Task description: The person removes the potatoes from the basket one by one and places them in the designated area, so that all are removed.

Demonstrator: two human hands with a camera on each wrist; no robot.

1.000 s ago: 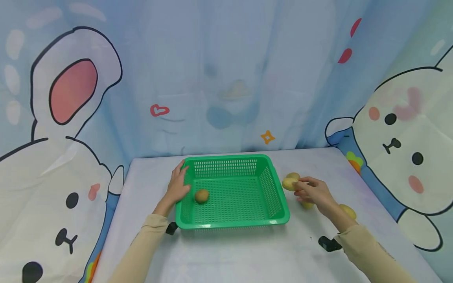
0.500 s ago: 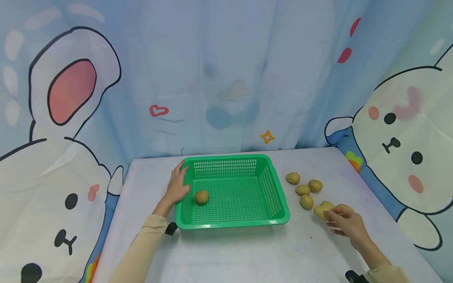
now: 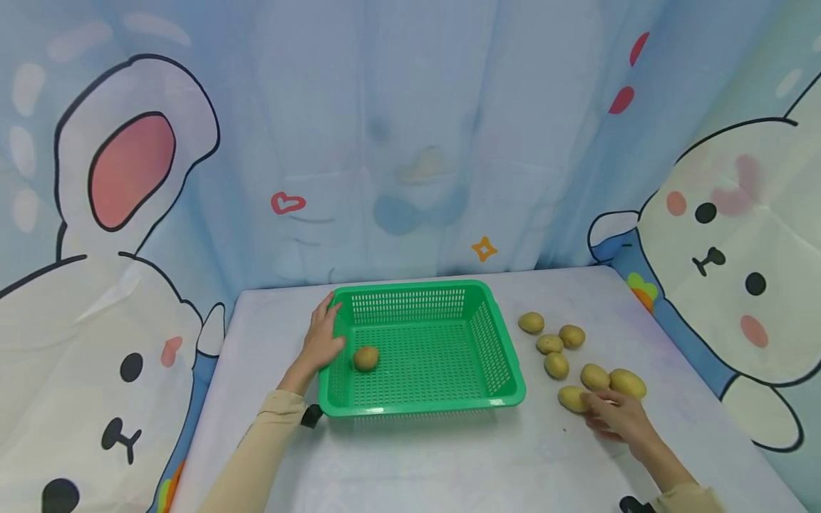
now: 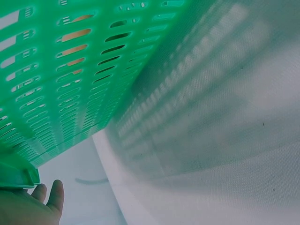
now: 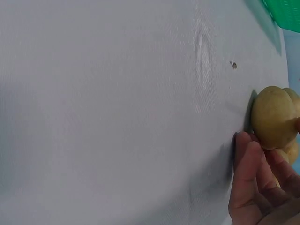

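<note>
A green plastic basket point(image 3: 423, 410) with slotted sides stands in the middle of the table. My left hand point(image 3: 317, 342) grips its left rim; in the left wrist view, fingers point(image 4: 56, 197) show beside the rim. Inside the basket, near its left wall, lies one brownish potato point(image 3: 366, 358). To the right of the basket, my right hand point(image 3: 618, 417) pinches a yellow potato point(image 3: 571, 399) between thumb and fingers, low over the cloth. The right wrist view shows this potato point(image 5: 273, 117) at the fingertips. Two more potatoes, one at left point(image 3: 595, 377) and a larger one point(image 3: 628, 383), lie just behind that hand.
Several other potatoes point(image 3: 549, 344) lie loosely grouped between the basket and the table's right side. A white cloth point(image 3: 449, 463) covers the table. A blue curtain point(image 3: 410, 142) with cartoon rabbits hangs behind and at both sides.
My right hand has let go of a potato beside the basket, moved right and toward me, and taken another, shifting it slightly nearer. My left hand stays on the rim.
</note>
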